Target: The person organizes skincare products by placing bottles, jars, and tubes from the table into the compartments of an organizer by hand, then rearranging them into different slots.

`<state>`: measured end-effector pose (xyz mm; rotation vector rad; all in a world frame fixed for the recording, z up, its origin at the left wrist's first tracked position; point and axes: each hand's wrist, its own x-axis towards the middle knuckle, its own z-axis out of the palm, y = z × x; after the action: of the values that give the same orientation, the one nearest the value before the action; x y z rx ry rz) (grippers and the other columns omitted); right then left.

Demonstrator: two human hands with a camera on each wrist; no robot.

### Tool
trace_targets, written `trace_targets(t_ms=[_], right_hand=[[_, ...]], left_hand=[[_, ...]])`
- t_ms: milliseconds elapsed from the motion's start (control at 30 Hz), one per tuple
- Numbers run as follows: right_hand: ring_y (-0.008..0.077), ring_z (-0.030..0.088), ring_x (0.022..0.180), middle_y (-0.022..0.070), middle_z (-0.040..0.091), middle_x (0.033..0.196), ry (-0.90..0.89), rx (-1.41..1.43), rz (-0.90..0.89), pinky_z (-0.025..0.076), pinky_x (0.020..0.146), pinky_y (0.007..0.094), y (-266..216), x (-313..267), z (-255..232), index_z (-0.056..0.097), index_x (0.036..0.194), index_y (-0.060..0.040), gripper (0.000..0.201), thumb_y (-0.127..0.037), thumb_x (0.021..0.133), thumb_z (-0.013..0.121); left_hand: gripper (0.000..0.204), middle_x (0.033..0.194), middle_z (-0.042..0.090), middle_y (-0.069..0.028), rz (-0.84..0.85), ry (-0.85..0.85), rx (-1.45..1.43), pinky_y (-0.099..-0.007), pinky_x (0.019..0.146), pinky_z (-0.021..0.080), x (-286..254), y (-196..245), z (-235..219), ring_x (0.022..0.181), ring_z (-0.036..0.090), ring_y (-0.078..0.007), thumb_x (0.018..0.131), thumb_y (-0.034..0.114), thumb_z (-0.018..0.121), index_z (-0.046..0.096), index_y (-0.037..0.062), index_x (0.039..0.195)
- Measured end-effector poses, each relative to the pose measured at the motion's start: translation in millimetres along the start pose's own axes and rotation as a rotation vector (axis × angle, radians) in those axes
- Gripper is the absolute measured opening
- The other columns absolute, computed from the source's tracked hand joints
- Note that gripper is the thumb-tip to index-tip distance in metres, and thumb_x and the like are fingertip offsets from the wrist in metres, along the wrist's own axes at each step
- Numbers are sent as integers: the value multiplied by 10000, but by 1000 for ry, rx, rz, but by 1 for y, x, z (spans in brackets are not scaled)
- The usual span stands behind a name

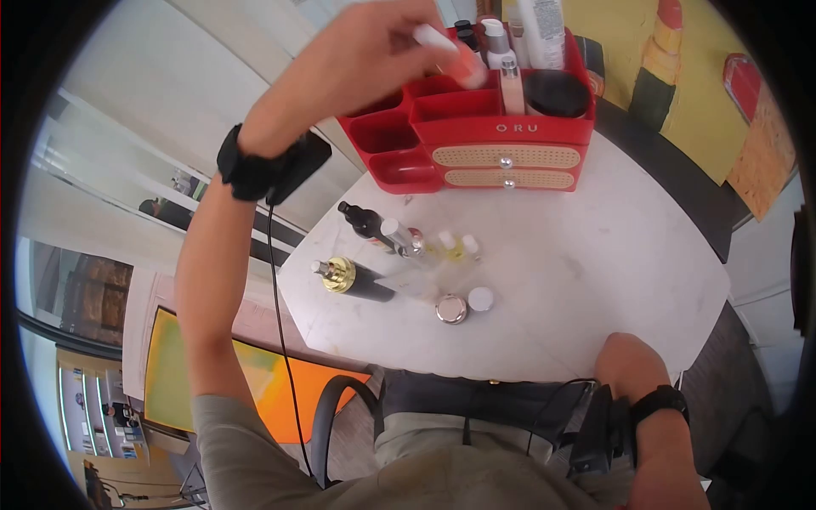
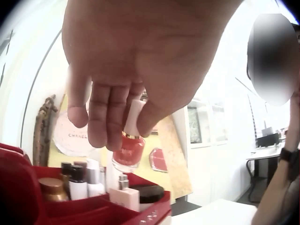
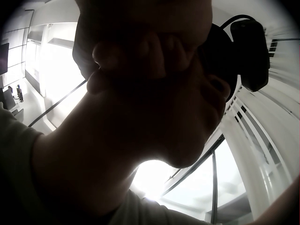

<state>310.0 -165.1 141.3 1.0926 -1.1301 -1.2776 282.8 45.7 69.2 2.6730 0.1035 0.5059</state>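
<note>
Raised over a red cosmetics organizer (image 1: 470, 132) at the back of the table, my left hand (image 1: 365, 51) pinches a small coral bottle (image 1: 467, 68) by its white cap. In the left wrist view, the bottle (image 2: 128, 152) hangs upright from thumb and fingers, close over the organizer's rear compartments. Its gold collar shows under the cap. Several bottles fill the organizer's back row, with a pale pink bottle (image 1: 511, 89) in front of them. My right hand (image 1: 629, 365) rests at the table's front edge, bent at the wrist, holding nothing. In the right wrist view it is a dark silhouette with loosely curled fingers.
On the white table (image 1: 629, 272) a black bottle (image 1: 364, 223) and a gold-collared dark bottle (image 1: 361, 282) lean left. Near them are small yellowish bottles (image 1: 459, 252), a jar with a shiny lid (image 1: 451, 308) and a white round piece (image 1: 481, 298). A cable (image 1: 276, 314) hangs from the left wrist.
</note>
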Motion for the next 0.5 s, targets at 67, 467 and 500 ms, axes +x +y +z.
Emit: trace_targets(t_ms=[67, 467, 500], right_hand=[[174, 452, 397, 36, 513, 517, 22, -13, -11, 280, 386, 290, -11, -5, 3, 480, 485, -63, 658, -432, 1024, 404], [162, 438, 385, 23, 502, 505, 104, -187, 298, 262, 379, 282, -116, 101, -30, 470, 469, -71, 680, -432, 1040, 389], [160, 434, 384, 21, 499, 504, 126, -220, 381, 259, 378, 281, -128, 117, -30, 468, 468, -73, 679, -428, 1040, 387]], left_hand=[[150, 837, 678, -51, 87, -186, 244, -256, 675, 496, -20, 21, 13, 730, 604, -121, 954, 148, 721, 695, 61, 1074], [174, 829, 709, -84, 231, -591, 521, -411, 783, 545, -60, 2, 143, 860, 698, -279, 801, 135, 764, 691, 56, 937], [168, 831, 709, -83, 252, -589, 522, -412, 776, 543, -62, -1, 146, 850, 698, -277, 804, 134, 757, 691, 58, 938]])
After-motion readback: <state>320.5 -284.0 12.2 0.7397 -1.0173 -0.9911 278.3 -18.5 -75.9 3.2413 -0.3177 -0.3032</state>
